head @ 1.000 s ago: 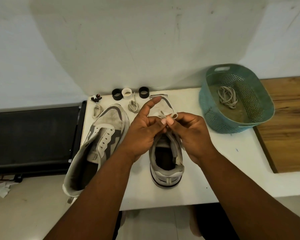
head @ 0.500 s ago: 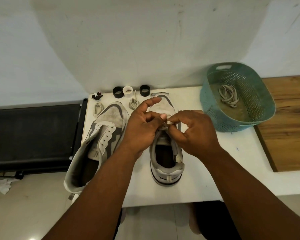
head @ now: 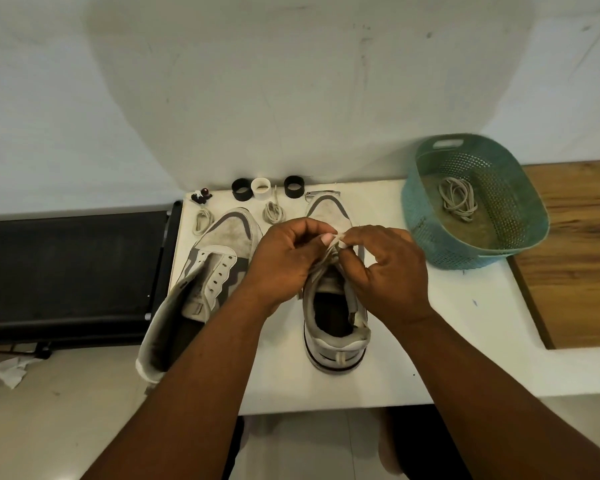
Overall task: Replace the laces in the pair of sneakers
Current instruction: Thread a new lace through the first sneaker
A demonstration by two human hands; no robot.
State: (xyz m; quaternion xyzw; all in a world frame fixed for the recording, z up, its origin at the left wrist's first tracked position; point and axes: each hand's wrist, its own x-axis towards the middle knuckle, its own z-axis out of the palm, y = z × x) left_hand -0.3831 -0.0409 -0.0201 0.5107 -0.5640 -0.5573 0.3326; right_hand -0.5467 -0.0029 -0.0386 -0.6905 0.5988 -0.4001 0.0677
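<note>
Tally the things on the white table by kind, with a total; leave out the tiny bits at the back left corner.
Sneakers: 2, left one unlaced, right one under both hands
Lace bundles loose on the table: 2
Lace bundles in the basket: 1
Black rings: 2
White rings: 1
Baskets: 1
Total: 9
</note>
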